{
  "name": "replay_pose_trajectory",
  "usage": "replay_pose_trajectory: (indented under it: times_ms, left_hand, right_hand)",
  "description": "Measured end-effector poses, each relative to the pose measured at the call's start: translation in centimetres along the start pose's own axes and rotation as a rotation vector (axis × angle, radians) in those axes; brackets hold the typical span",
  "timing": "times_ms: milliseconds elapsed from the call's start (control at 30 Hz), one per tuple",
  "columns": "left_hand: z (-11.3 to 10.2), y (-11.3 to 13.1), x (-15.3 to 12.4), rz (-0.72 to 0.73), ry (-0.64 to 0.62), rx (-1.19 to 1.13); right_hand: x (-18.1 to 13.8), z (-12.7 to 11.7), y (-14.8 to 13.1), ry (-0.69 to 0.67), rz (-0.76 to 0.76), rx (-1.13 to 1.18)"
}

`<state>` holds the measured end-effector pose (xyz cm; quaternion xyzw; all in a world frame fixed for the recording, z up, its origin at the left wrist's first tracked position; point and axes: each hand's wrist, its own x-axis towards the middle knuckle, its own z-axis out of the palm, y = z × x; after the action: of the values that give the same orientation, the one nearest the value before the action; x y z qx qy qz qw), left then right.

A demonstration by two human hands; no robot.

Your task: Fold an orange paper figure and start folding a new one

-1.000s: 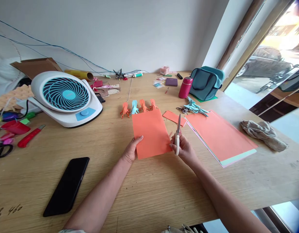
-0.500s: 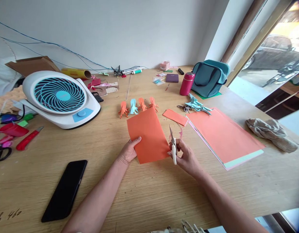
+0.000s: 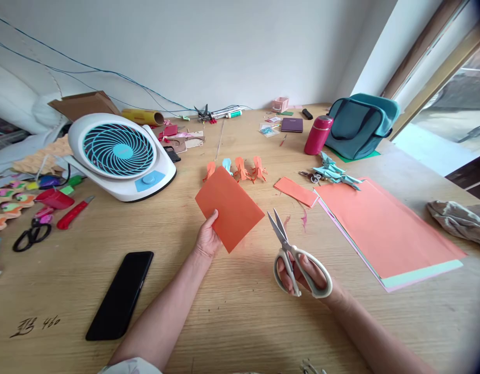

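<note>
**Right hand [image 3: 312,272] holds parted white-handled steel scissors [image 3: 285,244]**

Its fingers fill the loops. The left hand [image 3: 207,238] grips thin orange rectangular paper [image 3: 232,210], tilted above the wooden table [image 3: 224,327], right corner just left of the blade tips.

Plain orange sheet [image 3: 231,210], scissors [image 3: 286,246] with silver blades and off-white handles, orange and light-blue paper figures [image 3: 242,169], paper stack [image 3: 387,228] layered orange, pale green and pink, magenta bottle [image 3: 318,136], teal bag [image 3: 356,137], white fan [image 3: 119,187] with blue hub, black phone [image 3: 120,296], tan wood-grained tabletop [image 3: 224,322]
</note>
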<state>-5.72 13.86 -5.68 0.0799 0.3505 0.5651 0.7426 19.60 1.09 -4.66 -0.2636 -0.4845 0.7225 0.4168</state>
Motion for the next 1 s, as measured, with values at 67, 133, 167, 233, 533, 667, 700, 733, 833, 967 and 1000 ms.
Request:
replay_pose_trajectory:
  times_ms: [67,133,167,233,533,667,700,733,833,967,1000]
  left_hand:
    - [0.1,0.1,0.0,0.016,0.01,-0.016]
    - [0.1,0.1,0.0,0.03,0.027,-0.016]
    - [0.1,0.1,0.1,0.038,0.036,-0.011]
    - [-0.1,0.2,0.2,0.053,0.05,0.004]
    - [0.1,0.3,0.2,0.058,0.055,-0.026]
    - [0.7,0.2,-0.1,0.041,0.067,-0.074]
    - [0.8,0.2,-0.1,0.039,0.071,-0.079]
    - [0.8,0.1,-0.2,0.04,0.076,-0.081]
    - [0.9,0.0,-0.2,0.042,0.085,-0.073]
    - [0.8,0.0,-0.2,0.037,0.084,-0.066]
    - [0.8,0.0,-0.3,0.036,0.081,-0.064]
  right_hand:
    - [-0.2,0.1,0.0,-0.042,0.001,0.025]
    - [-0.2,0.2,-0.1,-0.068,0.006,0.026]
    - [-0.2,0.3,-0.1,-0.078,0.011,0.026]
    - [-0.2,0.3,-0.2,-0.102,0.018,0.027]
    - [0.2,0.5,0.2,-0.115,-0.005,0.044]
    - [0.4,0.5,0.4,-0.132,-0.009,0.065]
    - [0.4,0.5,0.4,-0.133,-0.004,0.066]
    - [0.3,0.5,0.4,-0.132,-0.001,0.064]
    - [0.3,0.5,0.4,-0.125,0.006,0.067]
    - [0.2,0.3,0.6,-0.112,0.018,0.061]
    - [0.1,0.2,0.7,-0.107,0.017,0.046]
